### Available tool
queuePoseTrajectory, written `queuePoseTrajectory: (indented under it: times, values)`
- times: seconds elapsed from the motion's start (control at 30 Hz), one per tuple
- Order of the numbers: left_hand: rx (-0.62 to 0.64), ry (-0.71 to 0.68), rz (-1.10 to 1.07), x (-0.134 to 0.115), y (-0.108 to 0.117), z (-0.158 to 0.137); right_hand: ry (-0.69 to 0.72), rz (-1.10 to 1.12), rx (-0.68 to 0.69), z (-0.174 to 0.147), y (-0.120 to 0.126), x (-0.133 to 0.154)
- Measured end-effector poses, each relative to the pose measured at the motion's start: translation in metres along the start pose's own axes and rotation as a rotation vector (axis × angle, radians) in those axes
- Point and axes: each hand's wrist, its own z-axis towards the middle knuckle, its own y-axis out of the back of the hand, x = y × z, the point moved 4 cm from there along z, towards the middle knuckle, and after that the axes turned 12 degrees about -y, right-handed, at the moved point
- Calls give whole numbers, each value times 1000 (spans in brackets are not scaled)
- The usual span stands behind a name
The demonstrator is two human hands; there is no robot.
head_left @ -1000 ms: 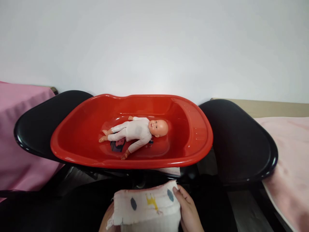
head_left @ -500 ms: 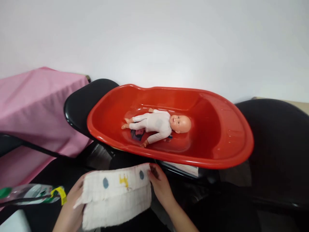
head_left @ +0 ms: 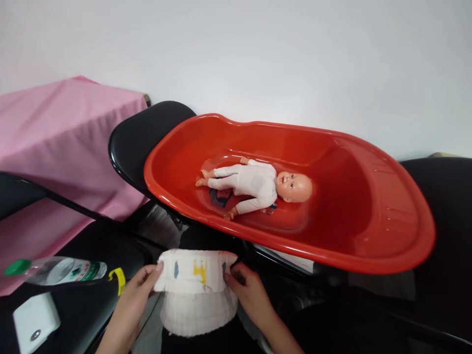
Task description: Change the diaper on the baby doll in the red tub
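Note:
A white muslin cloth [head_left: 199,295] printed with a yellow giraffe and blue-grey spots hangs between my hands, its upper part folded over the lower. My left hand [head_left: 138,290] pinches its left edge between thumb and fingers. At the upper right corner, my right hand [head_left: 249,290] has its thumb and fingers closed on the cloth. Beyond them stands a red baby bathtub [head_left: 287,241]. Inside it a bald baby doll [head_left: 254,184] in a white suit lies on its back, feet to the left and head to the right.
On a black chair seat at left lie a clear plastic bottle [head_left: 70,270] with a green cap, a yellow strip [head_left: 120,281] and a white device [head_left: 36,322]. A pink cloth [head_left: 73,128] drapes a table at far left. Black chairs [head_left: 151,135] flank the tub.
The cloth has been pulled straighter and wider, with my left hand now gripping its upper left edge. The view has shifted, so the tub appears further right and the bottle shows more fully.

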Motion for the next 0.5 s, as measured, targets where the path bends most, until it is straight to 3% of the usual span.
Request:
queuePoseTrajectory:
  times: [0.1,0.27,0.4,0.5]
  values:
    - [43,-12,8,-1,2,3,39,-24,-62,-2,8,4]
    - [-53,-22,-98,-4,6,-7,99,-182,-97,-8,22,14]
    - [-62,62,-208,-8,0,-19,13,-205,-2,-12,17,8]
    - [-69,77,-291,-10,-7,-25,-37,-198,-100,-16,18,1]
